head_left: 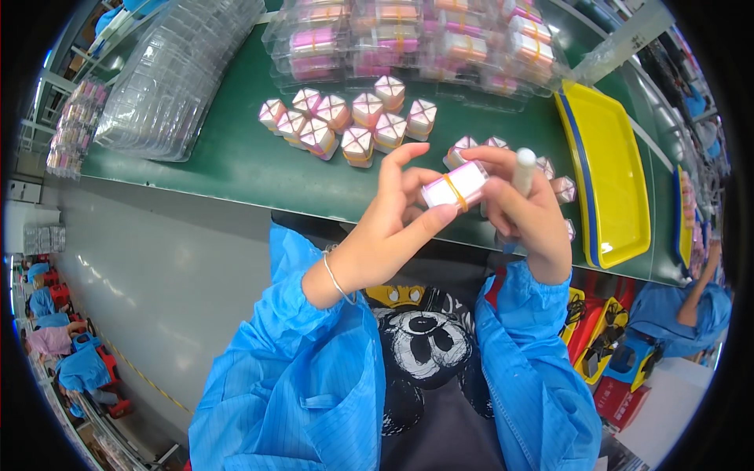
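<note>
My left hand (381, 231) pinches a small white and pink block (470, 180) with an orange rubber band round its middle. At the block's right end, the fingertips of my right hand (538, 220) also touch it. A white pen-like stick (524, 166) with a rounded top stands up between the fingers of my right hand; its lower part is hidden. Beyond my hands, several similar banded blocks (357, 147) stand on end on the green table (228, 169). More blocks (564, 188) lie partly hidden behind my right hand.
Clear plastic trays (169, 86) are stacked at the far left. Other trays with pink and white blocks (314, 47) are piled at the back. Yellow trays (616, 188) with a blue one lie at the right. A co-worker's blue sleeve (679, 318) shows at the far right.
</note>
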`<state>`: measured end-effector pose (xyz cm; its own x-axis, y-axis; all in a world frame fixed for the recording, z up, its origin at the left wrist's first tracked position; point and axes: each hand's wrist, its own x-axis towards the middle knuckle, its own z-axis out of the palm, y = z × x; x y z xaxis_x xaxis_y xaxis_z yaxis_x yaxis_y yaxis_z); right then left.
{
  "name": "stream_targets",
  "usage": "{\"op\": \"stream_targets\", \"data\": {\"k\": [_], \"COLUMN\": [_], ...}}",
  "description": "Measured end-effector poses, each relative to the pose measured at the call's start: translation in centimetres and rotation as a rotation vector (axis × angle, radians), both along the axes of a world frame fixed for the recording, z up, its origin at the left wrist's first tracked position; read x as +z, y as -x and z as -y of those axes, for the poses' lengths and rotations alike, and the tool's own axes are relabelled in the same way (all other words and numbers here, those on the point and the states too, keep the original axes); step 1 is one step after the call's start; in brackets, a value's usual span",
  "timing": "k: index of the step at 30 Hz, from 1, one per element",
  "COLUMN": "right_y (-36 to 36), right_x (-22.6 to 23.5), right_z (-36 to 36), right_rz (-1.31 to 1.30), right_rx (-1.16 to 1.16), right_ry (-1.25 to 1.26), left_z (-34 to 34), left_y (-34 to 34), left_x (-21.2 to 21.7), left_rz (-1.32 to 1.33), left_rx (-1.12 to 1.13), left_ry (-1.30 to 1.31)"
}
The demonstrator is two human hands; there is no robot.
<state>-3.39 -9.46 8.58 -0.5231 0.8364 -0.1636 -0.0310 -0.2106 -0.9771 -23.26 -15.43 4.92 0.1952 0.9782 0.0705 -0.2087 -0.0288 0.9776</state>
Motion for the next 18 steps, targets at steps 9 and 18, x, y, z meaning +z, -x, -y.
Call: {"op": "stream_targets", "data": {"k": [9, 18], "right_y": [-0.8, -1.6], "right_x": [0.3, -1.8], "right_z": [1.2, 1.4], "right_rz": [0.051, -0.088], "right_rx": [-0.045, -0.142], "right_ry": [-0.043, -0.191], "left_z": [-1.7, -4.8], "left_y": [0.3, 4.6], "left_x": [-2.8, -0.2], "left_rz": [-0.339, -0.946], "left_rx": [0.186, 0.407], "left_ry": [-0.637, -0.863]}}
